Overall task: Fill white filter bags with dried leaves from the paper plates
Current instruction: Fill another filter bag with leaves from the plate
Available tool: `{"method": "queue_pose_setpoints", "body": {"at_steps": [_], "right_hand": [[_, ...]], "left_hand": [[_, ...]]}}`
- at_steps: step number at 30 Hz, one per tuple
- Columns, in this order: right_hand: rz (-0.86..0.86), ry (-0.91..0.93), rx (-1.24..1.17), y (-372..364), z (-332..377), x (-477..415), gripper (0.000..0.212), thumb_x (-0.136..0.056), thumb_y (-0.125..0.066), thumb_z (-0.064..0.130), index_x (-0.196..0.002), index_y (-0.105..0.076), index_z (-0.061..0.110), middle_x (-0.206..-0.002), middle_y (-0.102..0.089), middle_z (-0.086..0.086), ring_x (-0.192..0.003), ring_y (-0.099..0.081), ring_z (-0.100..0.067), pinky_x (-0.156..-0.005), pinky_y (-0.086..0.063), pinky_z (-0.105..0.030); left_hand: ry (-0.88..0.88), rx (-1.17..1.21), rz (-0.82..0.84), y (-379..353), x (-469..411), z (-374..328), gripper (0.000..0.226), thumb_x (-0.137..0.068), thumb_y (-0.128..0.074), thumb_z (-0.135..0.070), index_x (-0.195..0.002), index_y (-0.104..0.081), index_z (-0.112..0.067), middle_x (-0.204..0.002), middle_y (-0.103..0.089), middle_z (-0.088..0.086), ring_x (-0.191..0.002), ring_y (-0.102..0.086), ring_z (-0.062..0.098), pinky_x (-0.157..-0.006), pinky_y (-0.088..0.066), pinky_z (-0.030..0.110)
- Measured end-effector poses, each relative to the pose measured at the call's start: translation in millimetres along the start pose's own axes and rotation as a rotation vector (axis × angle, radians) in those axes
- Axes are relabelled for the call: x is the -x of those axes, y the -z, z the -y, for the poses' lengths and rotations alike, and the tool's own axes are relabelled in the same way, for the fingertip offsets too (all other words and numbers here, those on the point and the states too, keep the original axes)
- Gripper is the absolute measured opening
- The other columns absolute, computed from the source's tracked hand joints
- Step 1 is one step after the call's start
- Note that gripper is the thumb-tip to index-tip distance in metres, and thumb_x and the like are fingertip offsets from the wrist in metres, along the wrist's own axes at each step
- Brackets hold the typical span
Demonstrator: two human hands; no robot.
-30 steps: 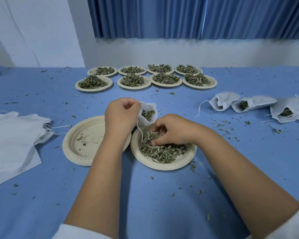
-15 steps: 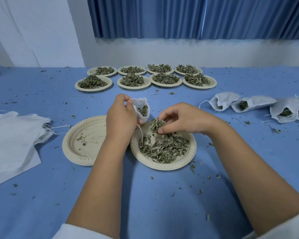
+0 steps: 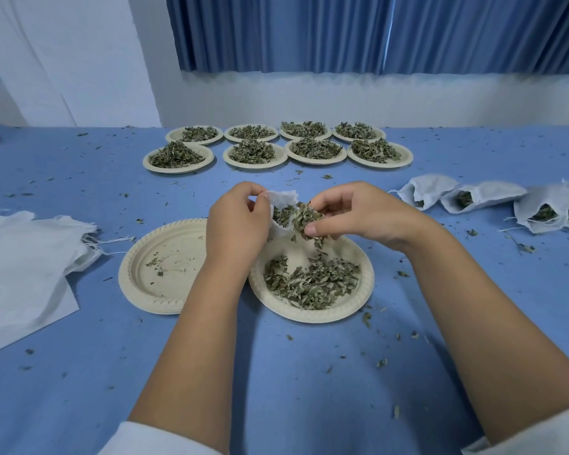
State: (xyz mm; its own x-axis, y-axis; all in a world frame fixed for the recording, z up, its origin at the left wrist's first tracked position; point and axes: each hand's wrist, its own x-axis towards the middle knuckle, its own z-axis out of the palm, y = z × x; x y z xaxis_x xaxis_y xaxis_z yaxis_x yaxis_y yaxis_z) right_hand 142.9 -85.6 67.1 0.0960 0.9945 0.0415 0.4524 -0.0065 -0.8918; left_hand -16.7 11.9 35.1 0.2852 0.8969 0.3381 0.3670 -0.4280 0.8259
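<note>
My left hand [image 3: 236,221] pinches the rim of a white filter bag [image 3: 284,200] and holds it open above the table; leaves show inside it. My right hand [image 3: 349,211] pinches a clump of dried leaves [image 3: 304,218] right at the bag's mouth, and a few bits hang below. Under both hands sits a paper plate [image 3: 358,300] with a loose pile of dried leaves [image 3: 312,280]. Just left of it lies a nearly bare paper plate [image 3: 138,280] with only crumbs.
Several plates heaped with leaves [image 3: 276,149] stand in two rows at the back. Several filled white bags [image 3: 473,200] lie at the right. A stack of flat white bags [image 3: 23,257] lies at the left. Leaf crumbs are scattered over the blue tablecloth [image 3: 276,372].
My right hand lifted a clump of leaves from the plate up to the bag's mouth. My left hand raised the bag slightly and tilted its opening toward the right hand.
</note>
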Motion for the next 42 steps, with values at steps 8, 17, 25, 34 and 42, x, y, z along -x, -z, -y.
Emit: {"method": "queue_pose_setpoints", "body": {"at_steps": [8, 17, 25, 34, 42], "right_hand": [[-0.132, 0.061, -0.221, -3, -2, -8, 0.019, -0.077, -0.081, 0.016, -0.077, -0.078, 0.034, -0.075, -0.07, 0.009, -0.07, -0.062, -0.003, -0.069, -0.05, -0.021], [-0.322, 0.038, 0.307, -21, -12, -18, 0.015, -0.077, -0.082, 0.018, -0.082, -0.07, 0.023, -0.06, -0.061, 0.017, -0.053, -0.051, 0.005, -0.057, -0.04, -0.009], [-0.258, 0.101, 0.735, -33, -18, -22, 0.007, -0.081, -0.068, 0.014, -0.083, -0.069, 0.008, -0.076, -0.06, -0.007, -0.078, -0.058, -0.025, -0.069, -0.045, -0.034], [-0.196, -0.042, 0.055, -19, -11, -15, 0.036, -0.076, -0.082, 0.018, -0.109, -0.069, 0.024, -0.096, -0.074, 0.007, -0.094, -0.069, -0.004, -0.093, -0.052, -0.028], [-0.407, 0.015, -0.054, -27, -9, -14, 0.017, -0.077, -0.079, 0.001, -0.077, -0.068, 0.015, -0.079, -0.071, 0.001, -0.067, -0.067, -0.006, -0.066, -0.053, -0.016]], "left_hand": [[-0.082, 0.033, 0.056, 0, 3, -4, 0.011, -0.091, -0.063, -0.026, -0.084, -0.068, -0.033, -0.068, -0.065, -0.007, -0.067, -0.066, 0.017, -0.07, -0.057, 0.041], [-0.071, -0.021, 0.031, -5, 0, 0, 0.01, -0.088, -0.066, -0.029, -0.084, -0.071, -0.022, -0.069, -0.064, -0.009, -0.068, -0.061, 0.008, -0.064, -0.047, 0.027], [-0.109, -0.062, 0.074, -16, 2, -1, 0.008, -0.091, -0.062, -0.026, -0.084, -0.067, -0.023, -0.069, -0.06, -0.013, -0.066, -0.055, -0.002, -0.058, -0.039, 0.016], [-0.048, -0.04, 0.067, -13, -1, 2, 0.008, -0.091, -0.062, -0.029, -0.086, -0.066, -0.024, -0.068, -0.062, -0.01, -0.063, -0.056, 0.003, -0.058, -0.042, 0.025], [-0.068, -0.038, 0.068, -10, 0, -1, 0.01, -0.092, -0.063, -0.027, -0.087, -0.071, -0.026, -0.075, -0.065, -0.012, -0.067, -0.057, 0.0, -0.058, -0.04, 0.014]]}}
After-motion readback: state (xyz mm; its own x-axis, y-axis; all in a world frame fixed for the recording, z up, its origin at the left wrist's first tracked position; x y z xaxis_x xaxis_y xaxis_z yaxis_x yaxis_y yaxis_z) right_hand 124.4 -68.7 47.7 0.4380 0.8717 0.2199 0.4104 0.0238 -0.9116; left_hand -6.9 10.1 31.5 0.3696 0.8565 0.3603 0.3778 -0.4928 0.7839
